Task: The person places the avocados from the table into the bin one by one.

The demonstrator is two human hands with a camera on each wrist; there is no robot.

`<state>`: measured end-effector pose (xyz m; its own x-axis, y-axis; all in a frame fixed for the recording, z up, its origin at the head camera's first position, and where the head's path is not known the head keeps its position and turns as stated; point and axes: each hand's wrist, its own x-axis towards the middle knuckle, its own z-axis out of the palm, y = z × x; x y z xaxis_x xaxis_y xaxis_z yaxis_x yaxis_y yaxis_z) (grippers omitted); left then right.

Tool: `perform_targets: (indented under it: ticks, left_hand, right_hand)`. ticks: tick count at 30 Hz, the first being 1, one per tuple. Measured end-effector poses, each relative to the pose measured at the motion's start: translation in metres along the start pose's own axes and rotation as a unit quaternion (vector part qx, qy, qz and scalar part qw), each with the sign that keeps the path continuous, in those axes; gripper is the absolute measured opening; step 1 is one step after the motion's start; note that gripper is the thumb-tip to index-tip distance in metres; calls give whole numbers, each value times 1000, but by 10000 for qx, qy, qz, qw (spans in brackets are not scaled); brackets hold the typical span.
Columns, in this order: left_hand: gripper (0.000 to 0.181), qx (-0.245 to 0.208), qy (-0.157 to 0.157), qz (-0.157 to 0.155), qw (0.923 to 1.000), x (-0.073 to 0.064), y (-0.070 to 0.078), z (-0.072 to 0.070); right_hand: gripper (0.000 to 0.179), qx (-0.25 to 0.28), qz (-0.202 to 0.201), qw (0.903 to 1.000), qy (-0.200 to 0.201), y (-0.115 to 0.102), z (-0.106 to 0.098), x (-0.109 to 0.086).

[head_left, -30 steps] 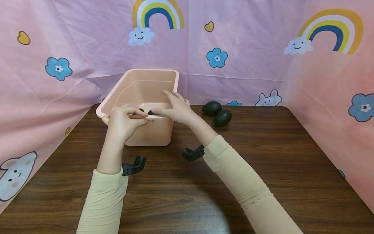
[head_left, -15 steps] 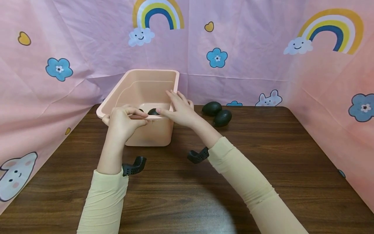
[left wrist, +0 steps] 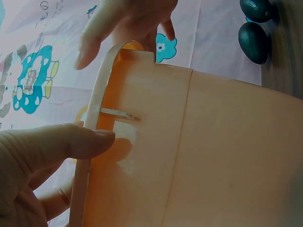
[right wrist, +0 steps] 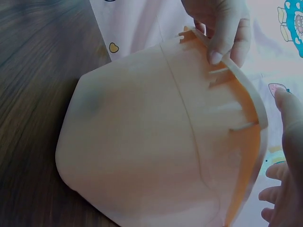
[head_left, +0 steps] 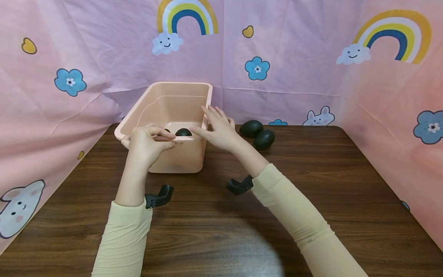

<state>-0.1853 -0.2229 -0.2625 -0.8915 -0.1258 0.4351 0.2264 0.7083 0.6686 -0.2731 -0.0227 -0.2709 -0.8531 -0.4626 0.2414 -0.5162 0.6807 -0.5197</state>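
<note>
Bin (head_left: 177,156) of peach plastic stands on a wood-grain table (head_left: 221,231), near rim pinched by the left hand (head_left: 145,144); the right hand (head_left: 221,130) spreads loosely by its right corner, contact unclear; rim and fingers part-hide 2 dark ovals (head_left: 183,132) inside; 2 dark-green fruits (head_left: 251,128) lie right.

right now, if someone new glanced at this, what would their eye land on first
Probably the peach bin, left of centre in the head view on the dark wooden table, with the left hand pinching its near rim and the right hand open at its right side. Next might come the two dark egg-shaped objects to its right, and behind them the pink cloth printed with rainbows.
</note>
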Motion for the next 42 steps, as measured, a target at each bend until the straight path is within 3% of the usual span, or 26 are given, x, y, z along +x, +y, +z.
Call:
perform_targets:
  ticks: [9,18,29,42]
  left_hand:
    - [18,-14,4,-23,10000,1,-2,1]
    - [18,-86,-4,-13,10000,0,-2,-1]
    - [17,-132,-14,-29,9999,-1,-1,-1]
    - [17,-152,-61,-109,9998,-1,1,0]
  right_hand:
    - [85,-203,110,9996,164,13,-5,-4]
    - [86,-74,184,9994,268,27,-9,-10]
    - [97,-18,292,9987,413,39,-16,-20]
    - [102,-69,364,9954,885,64,-20,-27]
